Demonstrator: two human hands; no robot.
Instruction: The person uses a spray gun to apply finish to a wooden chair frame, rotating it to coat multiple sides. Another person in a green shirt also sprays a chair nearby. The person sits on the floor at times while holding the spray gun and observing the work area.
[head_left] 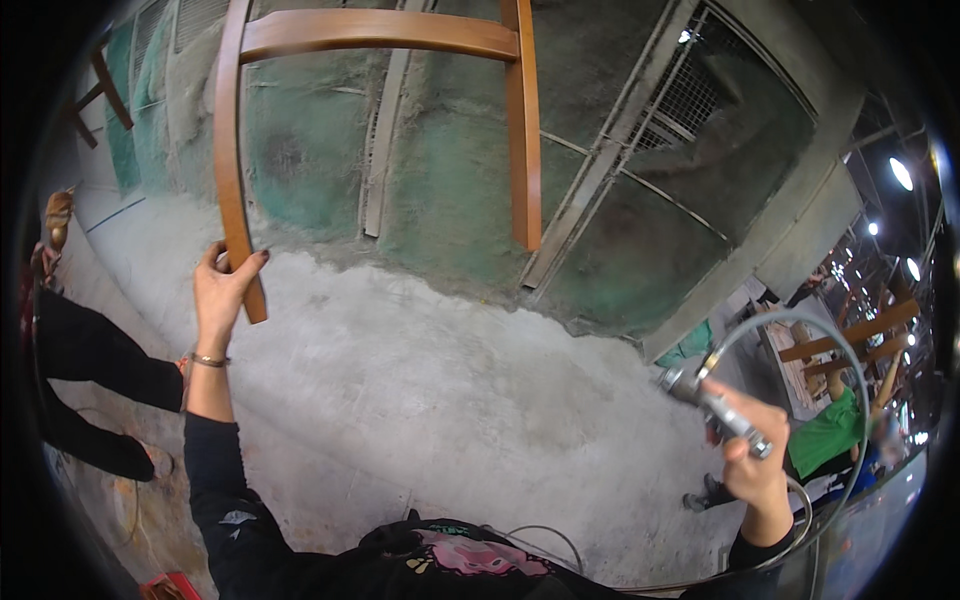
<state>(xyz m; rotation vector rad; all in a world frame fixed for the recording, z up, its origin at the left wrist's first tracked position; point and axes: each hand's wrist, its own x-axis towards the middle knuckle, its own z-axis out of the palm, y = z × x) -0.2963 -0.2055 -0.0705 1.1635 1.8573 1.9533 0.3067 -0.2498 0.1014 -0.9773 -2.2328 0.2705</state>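
Observation:
My left hand (222, 290) is closed around the lower end of one leg of a brown wooden furniture frame (380, 30). Two legs and a crossbar of this frame show; its upper part runs out of the picture, so what else bears it is hidden. On the right, well apart from the wood, my right hand (757, 440) grips a metal spray gun (722, 412), slightly blurred. The gun's nozzle end points up and left, toward the wall panels. A clear hose (835, 335) loops beside this hand.
Green, dust-coated filter panels (450, 170) with metal rails stand ahead. Pale residue covers the floor (400, 370). A person in black trousers (95, 350) is at the left, and another in a green shirt (825, 435) works at the right near wooden pieces (850, 335).

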